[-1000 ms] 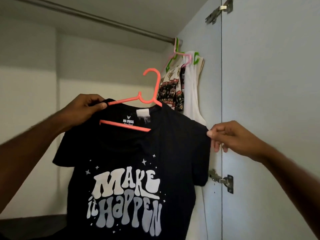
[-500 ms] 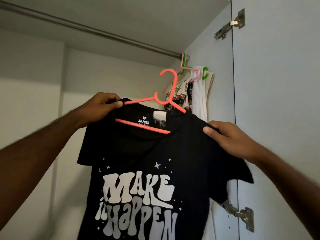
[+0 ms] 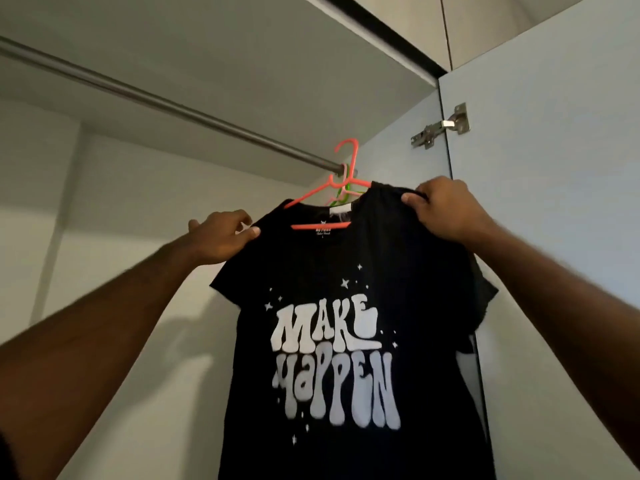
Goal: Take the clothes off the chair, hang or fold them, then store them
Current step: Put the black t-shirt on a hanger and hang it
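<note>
T-shirt (image 3: 346, 341) on hanger (image 3: 322, 192); left hand (image 3: 221, 237), right hand (image 3: 446, 213) pinch shoulders.

Metal hinge (image 3: 439, 128) on open wardrobe door (image 3: 554, 168); grey back wall (image 3: 121, 220).

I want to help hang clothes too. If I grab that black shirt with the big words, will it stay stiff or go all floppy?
Probably floppy: the black shirt droops below the orange hanger, and its sleeve sags under the right hand. It likely feels light, since the left hand holds its shoulder with only a fingertip pinch. It might slide off the hanger if tugged, so hold both shoulders.
</note>
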